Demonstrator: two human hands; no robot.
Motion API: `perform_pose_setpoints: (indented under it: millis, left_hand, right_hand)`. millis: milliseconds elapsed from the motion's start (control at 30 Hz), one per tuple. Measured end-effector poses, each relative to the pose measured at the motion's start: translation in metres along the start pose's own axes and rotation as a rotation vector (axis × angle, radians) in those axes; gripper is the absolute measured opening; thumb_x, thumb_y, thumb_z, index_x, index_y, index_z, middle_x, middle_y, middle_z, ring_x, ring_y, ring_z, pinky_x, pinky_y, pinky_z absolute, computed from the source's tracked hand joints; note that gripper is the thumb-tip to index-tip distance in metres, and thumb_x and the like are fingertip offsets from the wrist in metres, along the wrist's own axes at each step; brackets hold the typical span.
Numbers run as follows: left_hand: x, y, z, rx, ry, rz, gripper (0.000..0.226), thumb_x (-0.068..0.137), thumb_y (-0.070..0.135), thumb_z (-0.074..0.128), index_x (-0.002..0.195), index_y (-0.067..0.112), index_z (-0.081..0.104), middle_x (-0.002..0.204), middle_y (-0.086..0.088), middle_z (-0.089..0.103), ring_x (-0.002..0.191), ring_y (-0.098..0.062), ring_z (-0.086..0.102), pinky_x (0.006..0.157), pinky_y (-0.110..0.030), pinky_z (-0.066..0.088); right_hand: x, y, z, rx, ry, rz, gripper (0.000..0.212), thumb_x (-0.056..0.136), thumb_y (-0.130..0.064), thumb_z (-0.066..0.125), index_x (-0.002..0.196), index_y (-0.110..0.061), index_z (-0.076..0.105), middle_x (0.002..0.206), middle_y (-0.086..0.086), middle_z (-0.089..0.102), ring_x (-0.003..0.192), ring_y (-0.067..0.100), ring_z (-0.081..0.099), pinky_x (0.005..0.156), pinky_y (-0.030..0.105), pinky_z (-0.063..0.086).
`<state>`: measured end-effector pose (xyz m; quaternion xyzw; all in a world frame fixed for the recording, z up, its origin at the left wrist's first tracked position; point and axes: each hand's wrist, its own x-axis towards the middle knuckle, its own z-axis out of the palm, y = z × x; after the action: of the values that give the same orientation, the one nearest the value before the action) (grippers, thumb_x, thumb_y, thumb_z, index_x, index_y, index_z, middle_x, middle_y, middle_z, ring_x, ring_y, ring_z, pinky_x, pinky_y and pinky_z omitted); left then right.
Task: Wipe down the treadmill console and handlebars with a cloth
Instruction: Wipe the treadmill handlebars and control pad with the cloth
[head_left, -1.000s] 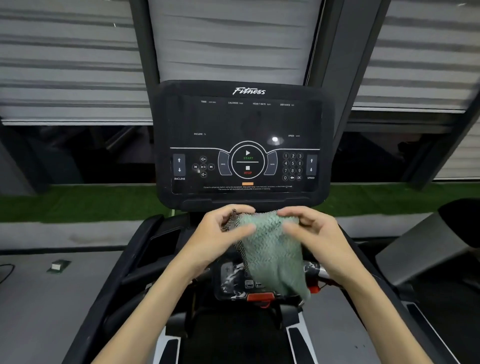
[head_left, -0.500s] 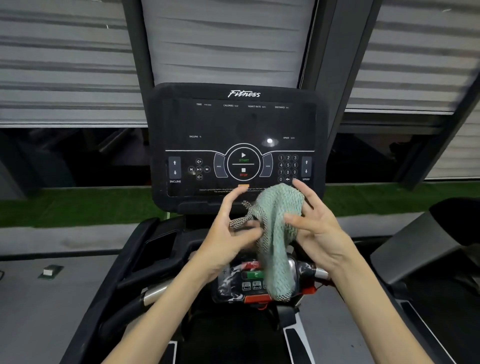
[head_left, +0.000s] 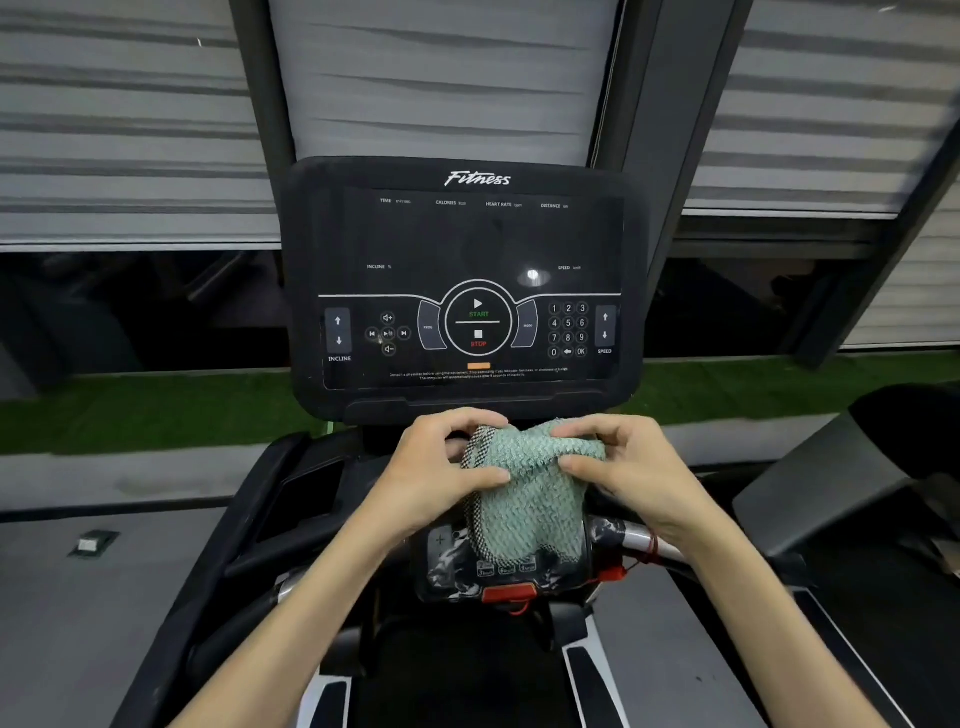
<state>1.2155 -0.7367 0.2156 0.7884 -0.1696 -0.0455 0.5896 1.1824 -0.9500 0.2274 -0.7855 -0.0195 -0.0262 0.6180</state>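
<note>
A black treadmill console stands upright in the middle, with START and STOP keys and a number pad. Just below its lower edge I hold a pale green knitted cloth with a black-and-white edge. My left hand pinches the cloth's left side and my right hand pinches its right side. The cloth hangs bunched between them, clear of the console, over the lower control panel with its red safety key. A silver handlebar shows behind my right wrist, and the dark left handlebar runs beneath my left forearm.
Grey roller blinds cover the windows behind the console, with a strip of green turf below them. Another machine's dark arm juts in at the right. A small floor socket sits on the grey floor at the left. The treadmill belt runs below my arms.
Both hands have come down with the cloth from in front of the console's lower edge to just beneath it. The cloth is spread wider between them now.
</note>
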Motion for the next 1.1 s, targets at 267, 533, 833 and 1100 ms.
perform_pose_setpoints:
  millis: [267, 533, 833, 1100]
  left_hand:
    - [0.005, -0.002, -0.012, 0.388, 0.045, 0.143, 0.004, 0.088, 0.033, 0.071, 0.092, 0.031, 0.07, 0.103, 0.011, 0.059, 0.096, -0.008, 0.057, 0.088, -0.025, 0.044]
    - [0.004, -0.01, -0.008, 0.197, -0.011, 0.096, 0.008, 0.1, 0.033, 0.053, 0.095, 0.03, 0.058, 0.088, 0.002, 0.066, 0.087, -0.022, 0.061, 0.085, -0.043, 0.048]
    - [0.005, -0.018, -0.011, -0.036, -0.008, 0.008, 0.005, 0.097, 0.031, 0.059, 0.1, 0.03, 0.063, 0.097, -0.006, 0.071, 0.095, -0.036, 0.064, 0.088, -0.051, 0.051]
    - [-0.002, -0.027, -0.014, -0.205, -0.059, -0.133, 0.03, 0.078, -0.002, 0.077, 0.104, 0.012, 0.071, 0.097, -0.001, 0.077, 0.094, -0.016, 0.072, 0.084, -0.03, 0.056]
  right_hand:
    - [0.003, 0.0, -0.001, -0.67, -0.032, -0.127, 0.011, 0.095, -0.03, 0.057, 0.093, -0.028, 0.067, 0.111, -0.006, 0.058, 0.11, 0.009, 0.046, 0.097, 0.028, 0.035]
    - [0.001, 0.009, 0.013, 0.24, -0.162, 0.12, 0.033, 0.09, -0.032, 0.059, 0.107, -0.003, 0.057, 0.1, 0.004, 0.069, 0.096, 0.017, 0.065, 0.085, 0.031, 0.051]
    - [0.005, 0.025, 0.022, 0.299, -0.157, 0.219, 0.049, 0.081, 0.004, 0.07, 0.124, -0.003, 0.049, 0.108, 0.019, 0.07, 0.099, 0.033, 0.069, 0.085, 0.047, 0.056]
    - [0.003, 0.031, 0.02, 0.27, -0.203, 0.102, 0.029, 0.097, -0.01, 0.052, 0.126, -0.009, 0.054, 0.12, 0.011, 0.067, 0.11, 0.027, 0.065, 0.093, 0.042, 0.053]
